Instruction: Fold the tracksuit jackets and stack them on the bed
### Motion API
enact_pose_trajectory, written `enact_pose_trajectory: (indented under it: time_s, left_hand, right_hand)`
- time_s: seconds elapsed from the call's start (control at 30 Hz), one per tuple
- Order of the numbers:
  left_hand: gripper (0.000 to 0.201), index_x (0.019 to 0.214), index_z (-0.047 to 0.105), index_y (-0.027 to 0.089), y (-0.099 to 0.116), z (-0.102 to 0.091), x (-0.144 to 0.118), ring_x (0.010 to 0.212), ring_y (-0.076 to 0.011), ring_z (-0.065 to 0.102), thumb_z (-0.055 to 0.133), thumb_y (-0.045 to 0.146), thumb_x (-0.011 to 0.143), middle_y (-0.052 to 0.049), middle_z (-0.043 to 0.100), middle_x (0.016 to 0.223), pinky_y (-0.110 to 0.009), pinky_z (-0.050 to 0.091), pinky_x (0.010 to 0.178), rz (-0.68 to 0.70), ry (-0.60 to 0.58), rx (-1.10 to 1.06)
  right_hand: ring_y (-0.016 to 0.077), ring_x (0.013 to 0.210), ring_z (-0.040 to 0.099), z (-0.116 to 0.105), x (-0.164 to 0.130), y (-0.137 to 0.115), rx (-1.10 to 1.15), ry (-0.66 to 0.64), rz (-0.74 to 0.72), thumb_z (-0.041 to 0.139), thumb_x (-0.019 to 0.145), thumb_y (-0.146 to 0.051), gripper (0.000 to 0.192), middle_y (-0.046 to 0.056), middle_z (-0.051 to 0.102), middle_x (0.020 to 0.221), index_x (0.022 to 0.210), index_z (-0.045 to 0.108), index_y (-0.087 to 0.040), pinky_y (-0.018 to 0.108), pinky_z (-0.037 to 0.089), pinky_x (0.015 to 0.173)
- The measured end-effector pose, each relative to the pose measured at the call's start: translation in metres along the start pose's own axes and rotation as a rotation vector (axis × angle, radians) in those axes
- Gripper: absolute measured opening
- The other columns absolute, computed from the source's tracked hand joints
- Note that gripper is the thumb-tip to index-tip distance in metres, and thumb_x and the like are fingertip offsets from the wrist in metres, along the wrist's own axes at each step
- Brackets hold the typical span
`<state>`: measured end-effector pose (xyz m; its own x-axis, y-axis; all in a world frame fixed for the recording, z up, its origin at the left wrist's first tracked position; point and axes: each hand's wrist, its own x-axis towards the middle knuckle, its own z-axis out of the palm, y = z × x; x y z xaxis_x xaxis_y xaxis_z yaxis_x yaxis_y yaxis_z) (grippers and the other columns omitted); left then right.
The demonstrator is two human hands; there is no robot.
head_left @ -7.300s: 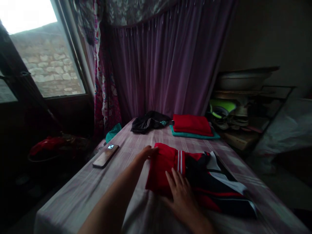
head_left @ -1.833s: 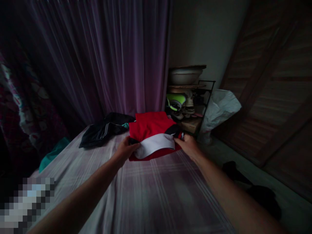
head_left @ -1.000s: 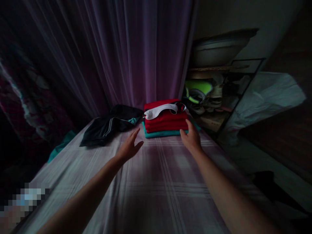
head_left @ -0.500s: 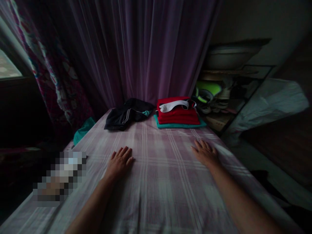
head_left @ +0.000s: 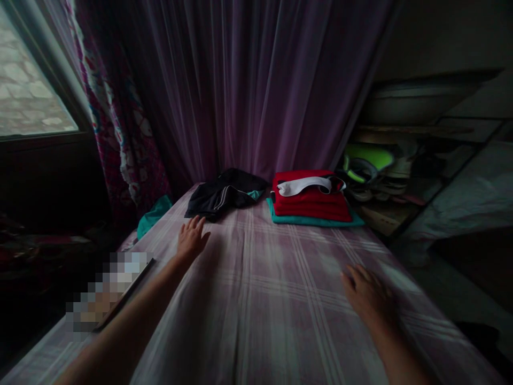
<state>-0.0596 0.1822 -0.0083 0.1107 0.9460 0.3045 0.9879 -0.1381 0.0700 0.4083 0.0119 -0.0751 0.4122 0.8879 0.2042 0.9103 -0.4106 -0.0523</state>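
My left hand [head_left: 192, 237] is open and holds nothing, its fingers reaching close to a dark garment [head_left: 224, 193] with white piping and a teal patch. Whether the fingertips touch that cloth, I cannot tell. On the right, my right hand [head_left: 369, 293] rests low over the plaid cloth [head_left: 276, 299], fingers apart and nothing held. Beyond it lies a stack of folded red clothes [head_left: 312, 207] on a teal folded cloth [head_left: 320, 220]. A white band-like piece [head_left: 306, 185] with a dark underside lies curved on top of the stack.
A flat, blurred-out device [head_left: 116, 291] lies at the left edge, near my left forearm. Teal fabric [head_left: 154, 215] hangs there too. Purple curtains [head_left: 256, 91] close off the back. At right stands a rack [head_left: 417, 130] with a basin [head_left: 417, 101] and shoes.
My left hand has moved forward, toward the dark garment, and looks raised from the cloth. My right hand has drawn back toward me. The camera view has shifted left.
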Motion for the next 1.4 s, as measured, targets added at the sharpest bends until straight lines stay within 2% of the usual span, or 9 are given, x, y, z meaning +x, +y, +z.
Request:
enact_pose_trajectory:
  time_s: [0.1, 0.2, 0.3, 0.43, 0.57, 0.7, 0.87, 1.03, 1.4]
  left_hand:
    - [0.056, 0.145, 0.048, 0.02, -0.016, -0.003, 0.04, 0.144, -0.0333, 0.036, 0.05, 0.032, 0.091, -0.014, 0.044, 0.155, -0.054, 0.026, 0.117, -0.004, -0.033, 0.066]
    - [0.047, 0.136, 0.058, 0.027, -0.033, -0.001, 0.065, 0.138, -0.0302, 0.046, 0.048, 0.025, 0.089, -0.009, 0.056, 0.146, -0.054, 0.025, 0.117, 0.033, -0.077, 0.102]
    - [0.036, 0.115, 0.07, 0.026, -0.042, -0.001, 0.079, 0.122, -0.0283, 0.059, 0.047, 0.021, 0.088, -0.009, 0.073, 0.121, -0.05, 0.028, 0.115, 0.075, -0.112, 0.122]
    - [0.033, 0.106, 0.072, 0.021, -0.036, -0.011, 0.079, 0.104, -0.0299, 0.068, 0.043, 0.027, 0.091, -0.013, 0.076, 0.104, -0.044, 0.042, 0.101, 0.064, -0.11, 0.112]
    - [0.037, 0.114, 0.069, 0.024, -0.014, -0.027, 0.045, 0.099, -0.0285, 0.069, 0.039, 0.036, 0.095, -0.01, 0.075, 0.108, -0.038, 0.049, 0.088, 0.072, -0.058, 0.044]
    - [0.034, 0.114, 0.07, 0.026, 0.012, -0.039, -0.014, 0.097, -0.0246, 0.069, 0.044, 0.032, 0.093, -0.007, 0.076, 0.106, -0.036, 0.05, 0.09, 0.218, -0.015, -0.1]
    - [0.029, 0.104, 0.072, 0.026, 0.044, -0.046, -0.082, 0.089, -0.0209, 0.07, 0.044, 0.029, 0.095, -0.005, 0.076, 0.097, -0.033, 0.051, 0.085, 0.352, -0.053, -0.259]
    - [0.025, 0.096, 0.071, 0.025, 0.07, -0.05, -0.126, 0.082, -0.0182, 0.07, 0.046, 0.026, 0.095, -0.004, 0.074, 0.086, -0.029, 0.05, 0.079, 0.411, -0.075, -0.322]
    - [0.026, 0.097, 0.071, 0.023, 0.093, -0.047, -0.189, 0.081, -0.0181, 0.069, 0.046, 0.023, 0.094, -0.005, 0.075, 0.087, -0.029, 0.05, 0.076, 0.475, -0.062, -0.394]
  right_hand:
    - [0.031, 0.124, 0.056, 0.009, 0.003, 0.009, 0.032, 0.029, -0.022, 0.03, 0.094, -0.045, 0.052, 0.012, 0.062, 0.137, 0.125, 0.066, -0.022, 0.049, 0.044, 0.1]
    - [0.0313, 0.123, 0.057, 0.017, 0.004, 0.017, 0.06, 0.025, -0.016, 0.033, 0.093, -0.047, 0.05, 0.011, 0.062, 0.137, 0.123, 0.067, -0.025, 0.049, 0.045, 0.099]
    - [0.0316, 0.124, 0.056, 0.023, 0.005, 0.024, 0.085, 0.022, -0.021, 0.037, 0.092, -0.047, 0.046, 0.009, 0.061, 0.138, 0.122, 0.067, -0.029, 0.05, 0.045, 0.098]
    - [0.0312, 0.125, 0.056, 0.023, 0.006, 0.024, 0.083, 0.017, -0.028, 0.038, 0.092, -0.046, 0.046, 0.01, 0.061, 0.137, 0.122, 0.067, -0.027, 0.05, 0.045, 0.099]
    - [0.03, 0.123, 0.057, 0.014, 0.006, 0.013, 0.065, 0.019, -0.004, 0.036, 0.093, -0.046, 0.048, 0.01, 0.062, 0.136, 0.122, 0.068, -0.025, 0.049, 0.044, 0.1]
    - [0.029, 0.119, 0.059, 0.003, 0.003, 0.001, 0.079, 0.05, 0.009, 0.038, 0.093, -0.04, 0.042, 0.01, 0.065, 0.132, 0.116, 0.07, -0.026, 0.048, 0.045, 0.098]
    - [0.0272, 0.116, 0.062, -0.007, 0.0, -0.006, 0.114, 0.094, -0.046, 0.038, 0.092, -0.03, 0.041, 0.012, 0.067, 0.13, 0.115, 0.071, -0.021, 0.042, 0.046, 0.097]
    - [0.024, 0.111, 0.066, -0.013, -0.01, -0.018, 0.222, 0.133, -0.107, 0.039, 0.09, -0.026, 0.04, 0.011, 0.07, 0.125, 0.113, 0.071, -0.022, 0.036, 0.049, 0.096]
    - [0.0237, 0.118, 0.063, -0.039, -0.091, -0.103, 0.503, 0.304, -0.582, 0.045, 0.089, -0.022, 0.039, 0.011, 0.07, 0.126, 0.119, 0.07, -0.02, 0.045, 0.049, 0.104]
